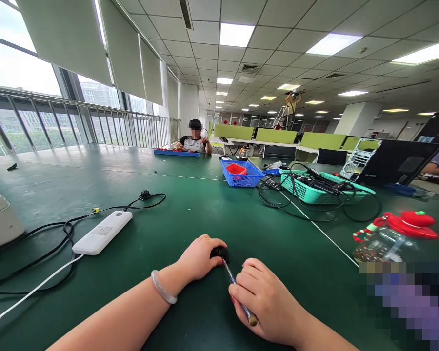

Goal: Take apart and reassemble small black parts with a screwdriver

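Note:
My left hand point(201, 256) is closed around a small black part point(219, 252), pressing it on the green tabletop; the fingers hide much of it, and its exact kind does not show. A slim screwdriver point(244, 308) is gripped in my right hand point(261, 297). Its thin metal shaft slants up and left, with the tip touching or very near the black part. The brownish end of the handle points back toward me. A pale bangle circles my left wrist.
Left of my hands lie a white power bank point(102, 233) and black cables point(68, 229). Ahead are a blue basket point(241, 181) with a red tray and a green basket point(310, 196) of cords. A red-lidded jar point(395, 239) stands right. Another person point(195, 139) sits across the table.

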Tool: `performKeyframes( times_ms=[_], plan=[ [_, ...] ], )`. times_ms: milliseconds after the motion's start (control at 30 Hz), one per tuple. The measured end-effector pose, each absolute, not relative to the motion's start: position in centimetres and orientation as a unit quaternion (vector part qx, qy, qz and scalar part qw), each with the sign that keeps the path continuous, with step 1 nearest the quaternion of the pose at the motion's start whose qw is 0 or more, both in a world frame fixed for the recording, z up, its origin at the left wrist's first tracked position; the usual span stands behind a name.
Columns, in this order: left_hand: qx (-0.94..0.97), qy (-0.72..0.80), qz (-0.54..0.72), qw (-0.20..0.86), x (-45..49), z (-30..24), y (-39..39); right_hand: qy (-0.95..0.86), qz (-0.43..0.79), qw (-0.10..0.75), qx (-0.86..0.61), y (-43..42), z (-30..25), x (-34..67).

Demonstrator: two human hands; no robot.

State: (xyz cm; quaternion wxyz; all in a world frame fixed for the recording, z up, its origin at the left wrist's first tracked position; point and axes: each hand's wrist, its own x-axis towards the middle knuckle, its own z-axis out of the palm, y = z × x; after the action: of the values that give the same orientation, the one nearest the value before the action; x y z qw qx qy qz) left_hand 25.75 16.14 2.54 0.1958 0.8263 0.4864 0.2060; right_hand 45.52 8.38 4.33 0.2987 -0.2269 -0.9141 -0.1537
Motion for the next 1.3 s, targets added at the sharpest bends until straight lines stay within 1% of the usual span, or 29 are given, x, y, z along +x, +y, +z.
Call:
performKeyframes(
  times_ms=[300,500,633,733,1067,1300],
  plan=[
    [0.830,0.478,0.210,0.194,25.78,2.66,16.12,-0.919,-0.181,0.259,-0.236,8.18,4.30,45.31],
    [0.837,0.470,0.207,0.190,25.80,2.80,15.99,-0.936,-0.160,0.209,-0.234,8.28,4.09,45.58],
    [0.839,0.467,0.208,0.184,25.81,2.81,15.99,-0.937,-0.161,0.196,-0.239,8.33,3.99,45.66],
    [0.841,0.466,0.205,0.182,25.81,2.74,16.05,-0.932,-0.171,0.199,-0.251,8.30,3.96,45.62],
    [0.828,0.477,0.227,0.189,25.58,2.83,16.49,-0.909,-0.189,0.259,-0.265,8.17,4.28,45.53],
    [0.807,0.515,0.233,0.170,25.52,2.99,16.49,-0.909,-0.194,0.253,-0.269,8.48,3.87,45.66]
  ],
)
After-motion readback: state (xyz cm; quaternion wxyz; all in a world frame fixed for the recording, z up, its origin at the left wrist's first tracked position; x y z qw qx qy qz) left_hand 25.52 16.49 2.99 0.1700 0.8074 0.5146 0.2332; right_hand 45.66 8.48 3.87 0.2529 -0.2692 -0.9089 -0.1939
